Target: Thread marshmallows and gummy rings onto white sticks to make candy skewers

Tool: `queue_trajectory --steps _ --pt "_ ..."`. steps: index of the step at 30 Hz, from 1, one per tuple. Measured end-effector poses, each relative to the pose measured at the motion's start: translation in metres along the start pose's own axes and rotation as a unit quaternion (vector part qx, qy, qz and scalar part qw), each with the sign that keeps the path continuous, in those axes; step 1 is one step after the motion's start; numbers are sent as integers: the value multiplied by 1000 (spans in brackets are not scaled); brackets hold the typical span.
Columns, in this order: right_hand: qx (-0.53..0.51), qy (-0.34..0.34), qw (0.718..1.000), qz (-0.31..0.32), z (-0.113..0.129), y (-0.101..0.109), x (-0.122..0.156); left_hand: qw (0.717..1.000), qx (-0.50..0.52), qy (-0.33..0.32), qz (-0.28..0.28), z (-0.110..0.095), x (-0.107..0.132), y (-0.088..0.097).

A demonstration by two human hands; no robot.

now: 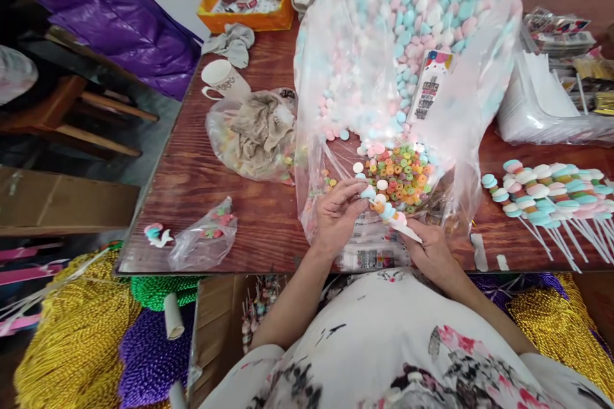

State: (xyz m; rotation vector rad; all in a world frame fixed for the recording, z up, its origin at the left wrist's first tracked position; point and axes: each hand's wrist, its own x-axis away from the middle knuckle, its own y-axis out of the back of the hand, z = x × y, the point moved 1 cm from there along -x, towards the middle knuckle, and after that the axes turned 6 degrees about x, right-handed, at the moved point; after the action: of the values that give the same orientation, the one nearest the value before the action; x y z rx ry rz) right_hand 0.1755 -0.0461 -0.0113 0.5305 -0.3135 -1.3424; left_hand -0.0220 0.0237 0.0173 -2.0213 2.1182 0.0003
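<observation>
My right hand (430, 250) is closed around the white stick of a candy skewer (389, 211), which slants up to the left. Pastel discs and small orange rings are threaded along it. At its upper end, the fingers of my left hand (339, 214) pinch a pale blue candy disc (368, 193). Just beyond both hands lies a pile of small coloured ring candies (401, 176). Behind that, a large clear plastic bag (345, 32) holds many pink, blue and white discs, with a printed label (428, 92) on it.
Finished-looking candy skewers (556, 192) lie in a bundle at the right, below a clear plastic box (551, 128). On the left are a white mug (225, 80), a bag with a crumpled cloth (263, 124) and a small plastic bag (204, 239). An orange tray (268, 20) stands at the back.
</observation>
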Motion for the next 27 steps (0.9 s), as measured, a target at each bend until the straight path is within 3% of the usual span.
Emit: queue_trajectory --steps 5,12,19,27 --pt "19 0 1000 -9 1 1 4 1000 28 -6 -7 0 9 -6" --pt "36 17 999 -16 5 2 4 997 -5 -41 -58 6 13 -8" --pt "3 27 1000 -10 7 0 8 994 55 25 -94 17 14 -7" --pt "-4 29 1000 -4 6 -2 8 992 60 14 -108 15 12 -2"
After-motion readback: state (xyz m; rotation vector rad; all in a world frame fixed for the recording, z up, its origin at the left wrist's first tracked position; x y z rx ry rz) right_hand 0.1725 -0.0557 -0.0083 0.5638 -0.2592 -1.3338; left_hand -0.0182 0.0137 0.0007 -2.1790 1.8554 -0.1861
